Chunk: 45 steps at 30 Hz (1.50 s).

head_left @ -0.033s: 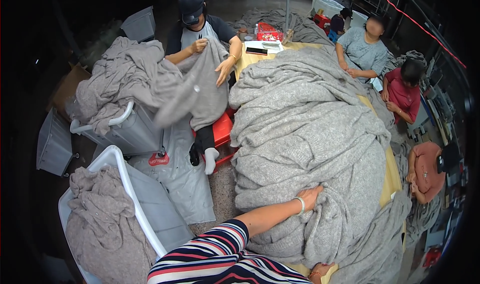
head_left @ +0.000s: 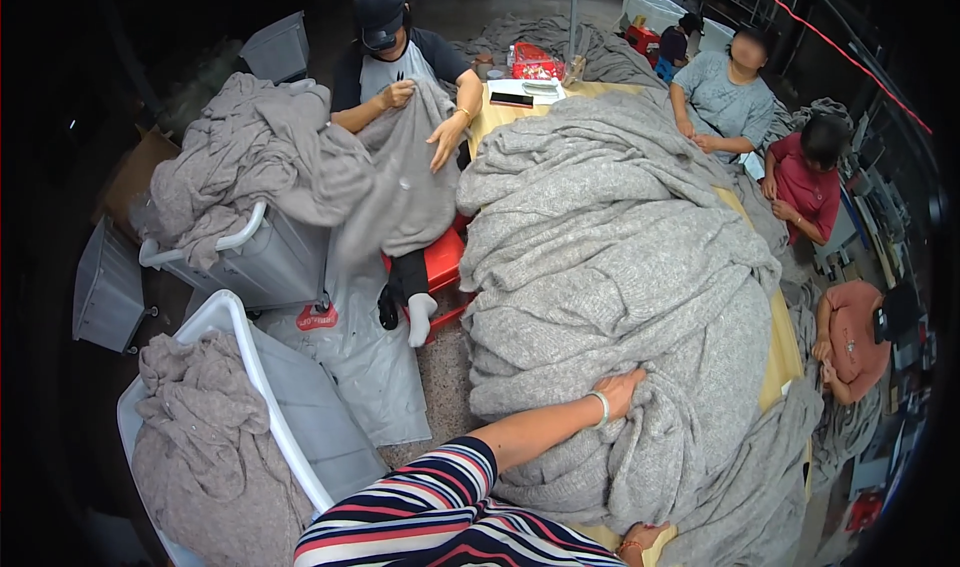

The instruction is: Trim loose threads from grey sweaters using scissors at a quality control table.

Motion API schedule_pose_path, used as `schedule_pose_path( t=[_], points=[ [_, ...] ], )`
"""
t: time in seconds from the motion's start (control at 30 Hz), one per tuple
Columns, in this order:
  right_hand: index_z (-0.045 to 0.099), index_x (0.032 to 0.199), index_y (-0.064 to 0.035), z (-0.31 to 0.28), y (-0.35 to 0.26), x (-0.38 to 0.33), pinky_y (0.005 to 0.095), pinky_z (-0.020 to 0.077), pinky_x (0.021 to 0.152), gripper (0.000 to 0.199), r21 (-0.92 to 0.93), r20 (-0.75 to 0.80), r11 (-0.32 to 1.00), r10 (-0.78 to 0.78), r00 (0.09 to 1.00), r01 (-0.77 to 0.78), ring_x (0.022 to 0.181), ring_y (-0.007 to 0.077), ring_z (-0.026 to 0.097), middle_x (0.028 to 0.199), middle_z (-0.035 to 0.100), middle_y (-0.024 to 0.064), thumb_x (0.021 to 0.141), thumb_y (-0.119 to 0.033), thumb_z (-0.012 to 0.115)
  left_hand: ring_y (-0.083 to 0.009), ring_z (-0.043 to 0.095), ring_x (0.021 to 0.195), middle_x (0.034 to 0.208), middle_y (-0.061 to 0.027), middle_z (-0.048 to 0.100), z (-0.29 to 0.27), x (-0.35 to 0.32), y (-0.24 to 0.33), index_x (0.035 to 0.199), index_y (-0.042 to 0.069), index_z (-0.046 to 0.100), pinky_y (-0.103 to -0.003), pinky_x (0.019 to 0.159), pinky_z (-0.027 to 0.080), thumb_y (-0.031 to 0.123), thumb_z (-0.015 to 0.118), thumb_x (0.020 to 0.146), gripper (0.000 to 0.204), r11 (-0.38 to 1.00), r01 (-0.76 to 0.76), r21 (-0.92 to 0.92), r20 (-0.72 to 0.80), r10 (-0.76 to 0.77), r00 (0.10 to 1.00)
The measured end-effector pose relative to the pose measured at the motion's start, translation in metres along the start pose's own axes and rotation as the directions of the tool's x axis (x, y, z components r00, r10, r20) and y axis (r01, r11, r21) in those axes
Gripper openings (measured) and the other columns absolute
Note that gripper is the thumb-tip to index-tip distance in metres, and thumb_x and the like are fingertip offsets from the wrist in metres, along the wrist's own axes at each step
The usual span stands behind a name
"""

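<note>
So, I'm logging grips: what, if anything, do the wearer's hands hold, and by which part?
The left hand touches a fold of the gray knit pile, the right hand its near edge; whether either grips cannot be told.

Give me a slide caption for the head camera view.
Left hand and right hand at a gray cloth heap on a table.

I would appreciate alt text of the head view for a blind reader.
The wearer's left hand touches a large heap of grey knitted fabric on a pale wooden table; the right hand is at its near edge. At left, a seated co-worker in a black cap holds grey-brown cloth near loaded grey plastic bins.
</note>
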State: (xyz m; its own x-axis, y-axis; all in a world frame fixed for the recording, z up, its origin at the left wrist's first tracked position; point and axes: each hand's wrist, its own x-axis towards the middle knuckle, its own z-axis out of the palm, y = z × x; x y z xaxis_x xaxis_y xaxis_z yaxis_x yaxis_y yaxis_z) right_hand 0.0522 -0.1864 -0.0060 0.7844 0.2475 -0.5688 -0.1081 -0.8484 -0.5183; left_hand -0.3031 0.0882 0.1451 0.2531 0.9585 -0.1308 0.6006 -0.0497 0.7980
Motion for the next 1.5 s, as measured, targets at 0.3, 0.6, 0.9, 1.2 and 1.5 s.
schedule_pose_path(
  t=[0.3,0.6,0.9,1.2,1.5],
  points=[
    [0.028,0.148,-0.0208,0.016,0.002,0.025,0.0528,0.0388,0.081,0.074,-0.129,-0.138,0.962,-0.257,0.956,0.240,0.100,0.0327,0.050,0.124,0.050,0.0171,0.081,-0.003,0.056,-0.0424,0.055,0.114,0.127,-0.0210,0.054,0.001,0.001,-0.001,0.126,0.009,0.041,-0.050,0.093,0.044,-0.001,0.053,0.079,0.049,1.000,0.012,-0.023,0.028,-0.011,1.000],
    [0.033,0.147,-0.0125,0.022,0.015,0.034,0.0307,0.0425,0.079,0.067,-0.277,-0.196,0.838,-0.528,0.826,0.470,0.080,0.0218,0.052,0.103,0.058,0.0107,0.085,0.001,0.052,-0.0424,0.057,0.110,0.120,-0.0215,0.057,0.002,0.003,-0.003,0.120,0.009,0.043,-0.050,0.090,0.046,0.001,0.058,0.078,0.046,0.999,0.016,-0.032,0.000,-0.016,1.000],
    [0.030,0.148,-0.0138,0.015,-0.008,0.002,0.0361,0.0434,0.077,0.070,-0.451,-0.092,0.789,-0.506,0.857,0.417,0.082,0.0239,0.054,0.094,0.055,0.0119,0.083,0.001,0.052,-0.0428,0.059,0.105,0.113,-0.0224,0.060,0.009,0.001,-0.012,0.115,0.008,0.045,-0.049,0.089,0.046,0.001,0.057,0.078,0.040,0.999,-0.028,-0.041,-0.097,0.024,0.995],
    [0.030,0.148,-0.0127,0.018,0.023,0.044,0.0347,0.0439,0.077,0.067,-0.380,-0.175,0.776,-0.595,0.784,0.504,0.083,0.0244,0.055,0.100,0.056,0.0142,0.085,-0.002,0.051,-0.0414,0.057,0.110,0.124,-0.0181,0.055,0.003,0.004,0.001,0.121,0.009,0.043,-0.050,0.090,0.046,0.004,0.062,0.077,0.048,1.000,-0.012,-0.001,0.002,0.012,1.000],
    [0.031,0.149,-0.0136,0.015,-0.021,-0.022,0.0328,0.0416,0.073,0.068,-0.439,-0.118,0.805,-0.492,0.863,0.399,0.074,0.0199,0.049,0.087,0.050,0.0057,0.084,-0.002,0.051,-0.0413,0.059,0.108,0.117,-0.0230,0.059,0.002,-0.003,-0.003,0.117,0.007,0.045,-0.048,0.090,0.046,0.000,0.058,0.077,0.043,1.000,-0.012,0.003,-0.049,0.012,0.999]
  ],
)
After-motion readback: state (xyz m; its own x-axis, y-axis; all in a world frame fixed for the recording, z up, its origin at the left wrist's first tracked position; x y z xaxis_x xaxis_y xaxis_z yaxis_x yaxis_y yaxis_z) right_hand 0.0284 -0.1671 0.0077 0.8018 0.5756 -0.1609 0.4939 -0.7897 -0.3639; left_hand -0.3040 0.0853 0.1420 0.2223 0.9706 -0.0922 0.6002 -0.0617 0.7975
